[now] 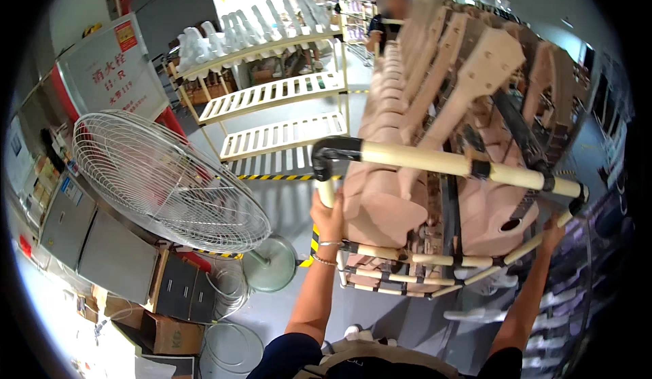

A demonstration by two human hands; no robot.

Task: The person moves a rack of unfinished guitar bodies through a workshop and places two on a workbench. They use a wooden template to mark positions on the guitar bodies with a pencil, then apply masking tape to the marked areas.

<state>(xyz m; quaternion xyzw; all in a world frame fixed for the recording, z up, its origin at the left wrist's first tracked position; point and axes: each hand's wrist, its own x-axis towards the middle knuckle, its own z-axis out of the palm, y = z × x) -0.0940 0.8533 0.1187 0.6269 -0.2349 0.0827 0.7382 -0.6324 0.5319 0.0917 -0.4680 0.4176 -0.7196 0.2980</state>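
Before me stands a pipe-frame rack cart of cream tubes with black joints. Its tiers carry several unfinished wooden guitars, packed side by side, with pale necks and headstocks sticking up. My left hand wraps round the left upright tube, just below the black corner joint. My right hand is closed round the tube at the cart's right end, its fingers partly hidden. Both arms reach forward, and bracelets circle my left wrist.
A large caged floor fan on a round base stands left, near coiled hoses and grey cabinets. Ahead is a slatted rack with wrapped pieces on top. Another person stands beyond the cart. More racked pieces line the right.
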